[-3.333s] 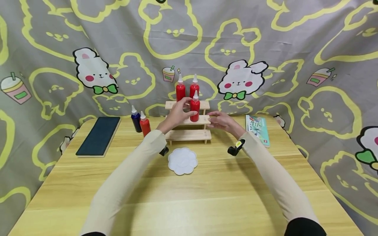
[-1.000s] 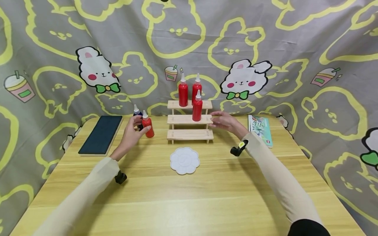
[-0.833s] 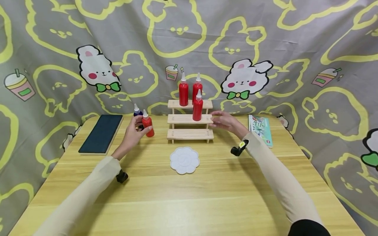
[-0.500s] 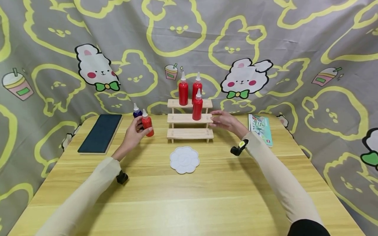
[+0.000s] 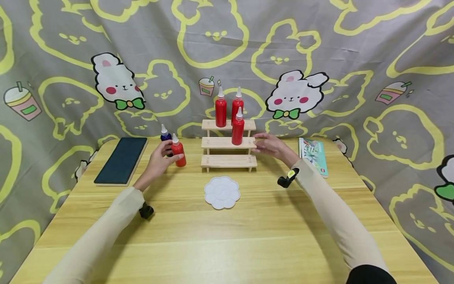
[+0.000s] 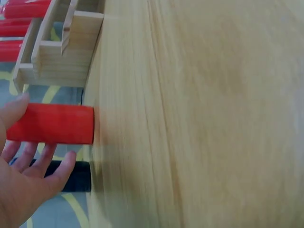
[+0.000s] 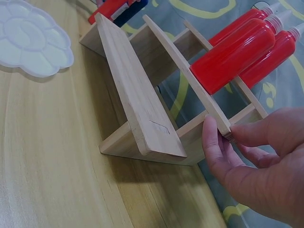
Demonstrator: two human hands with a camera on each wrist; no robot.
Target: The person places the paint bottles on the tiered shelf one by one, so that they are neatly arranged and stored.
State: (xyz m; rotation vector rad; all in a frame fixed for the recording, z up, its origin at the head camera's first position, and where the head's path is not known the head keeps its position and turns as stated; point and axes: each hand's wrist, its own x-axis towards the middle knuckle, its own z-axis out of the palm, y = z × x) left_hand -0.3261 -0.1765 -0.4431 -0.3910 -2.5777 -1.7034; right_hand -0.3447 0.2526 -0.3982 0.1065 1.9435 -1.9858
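Well — left fingers (image 6: 64,167) grip cylindrical bottle (image 6: 54,123), right fingers (image 7: 216,152) wooden step (image 5: 220,142).

no words or numbers can be read; the print on the teal book (image 5: 314,157) is too small.

Three red bottles (image 5: 238,132) on shelf (image 5: 228,161)

Red bottle (image 5: 179,149) — upright, white-tipped, near rack (image 5: 228,160)
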